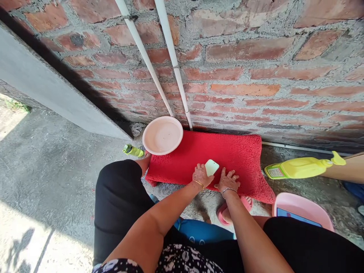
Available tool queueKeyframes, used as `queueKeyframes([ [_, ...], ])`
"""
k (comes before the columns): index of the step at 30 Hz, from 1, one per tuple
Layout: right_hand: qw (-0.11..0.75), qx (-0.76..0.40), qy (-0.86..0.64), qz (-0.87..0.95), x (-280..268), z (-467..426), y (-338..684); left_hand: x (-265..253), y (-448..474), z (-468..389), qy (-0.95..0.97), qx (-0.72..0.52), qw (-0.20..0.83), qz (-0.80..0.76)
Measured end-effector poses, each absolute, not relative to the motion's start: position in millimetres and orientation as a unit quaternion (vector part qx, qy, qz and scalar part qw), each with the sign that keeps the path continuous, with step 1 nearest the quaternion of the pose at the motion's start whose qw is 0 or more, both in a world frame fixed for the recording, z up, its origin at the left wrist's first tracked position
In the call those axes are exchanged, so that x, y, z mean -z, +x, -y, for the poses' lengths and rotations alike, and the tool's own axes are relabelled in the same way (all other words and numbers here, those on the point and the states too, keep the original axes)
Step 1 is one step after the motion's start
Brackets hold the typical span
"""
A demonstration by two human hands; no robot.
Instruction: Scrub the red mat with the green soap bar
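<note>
In the head view, a thick red cloth or mat (218,148) with a shaggy edge is spread over a low bench-like support by the brick wall. My left hand (201,174) is closed on a pale green rounded block (212,167), which rests against the red cloth. What kind of thing the block is, I cannot make out. My right hand (228,180) lies on the cloth to the right of the block, palm down, fingers spread, holding nothing.
A pale pink basin (163,136) sits on the cloth's left end. To the right, a yellow jug (301,167) and a pink tub (304,204) holding a blue-screened device (297,217) flank the bench. A green bottle (133,151) stands left. Two white pipes (176,72) run down the wall.
</note>
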State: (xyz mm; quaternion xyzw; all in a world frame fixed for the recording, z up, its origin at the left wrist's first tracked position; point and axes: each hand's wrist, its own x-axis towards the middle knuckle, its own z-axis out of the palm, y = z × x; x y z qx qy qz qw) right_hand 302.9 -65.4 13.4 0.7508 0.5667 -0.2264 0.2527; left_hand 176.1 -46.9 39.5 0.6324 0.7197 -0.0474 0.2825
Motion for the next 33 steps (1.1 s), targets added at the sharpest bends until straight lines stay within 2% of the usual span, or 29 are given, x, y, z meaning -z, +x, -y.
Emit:
queueKeyframes([
  [8,0.252,0.205,0.751,-0.575,-7.4,65.0,301.1,-44.8,122.4,-12.2,0.502,0.032,0.207,-0.839],
  [11,0.25,0.204,0.751,-0.576,-7.1,64.4,301.3,-40.2,146.1,4.2,0.543,0.043,0.219,-0.81],
  [16,0.252,0.214,0.751,-0.572,-9.5,64.7,302.0,-37.1,195.6,26.6,0.629,0.045,0.301,-0.715],
  [23,0.25,0.2,0.748,-0.581,-12.1,65.5,299.7,-51.7,155.3,-44.0,0.52,0.004,0.242,-0.819],
  [27,0.256,0.193,0.748,-0.581,-16.0,63.7,298.2,-51.5,147.0,-73.1,0.466,-0.003,0.246,-0.85],
  [33,0.264,0.199,0.751,-0.571,-20.1,62.8,297.6,-38.4,210.3,-50.7,0.577,0.018,0.267,-0.772],
])
